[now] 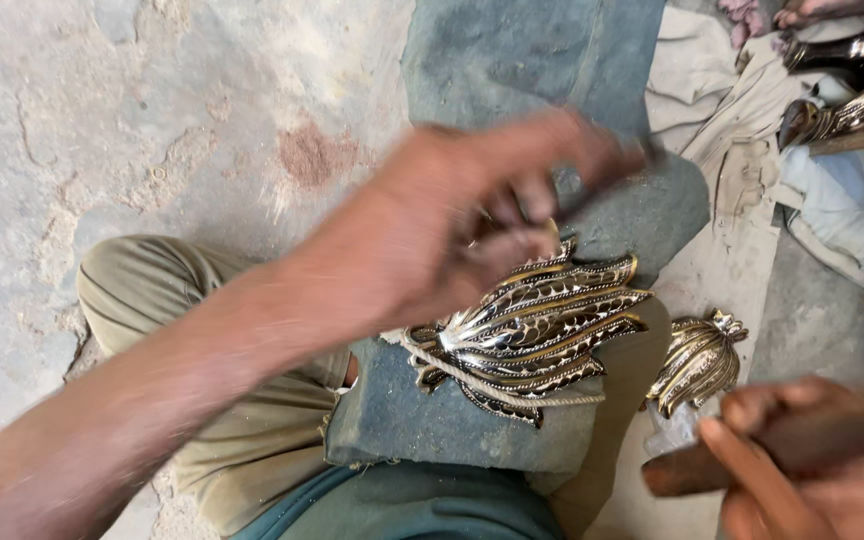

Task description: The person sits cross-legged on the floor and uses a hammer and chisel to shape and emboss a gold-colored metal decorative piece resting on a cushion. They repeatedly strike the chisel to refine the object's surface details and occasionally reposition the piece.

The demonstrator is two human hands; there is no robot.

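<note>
From the head view, we reach our left hand (462,225) across a grey stone slab (512,60), fingers curled down onto the upper edge of the gold-and-black leaf-shaped ornament (532,335), which lies on the slab over our lap. Our right hand (802,460), low at the right edge, is closed around a brown wooden handle (692,468). A smaller ornament (697,362) lies just beside it; bare ground opens leftward.

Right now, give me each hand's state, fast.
Left hand: fingers curled onto the ornate metal piece.
Right hand: closed around a wooden handle.
</note>
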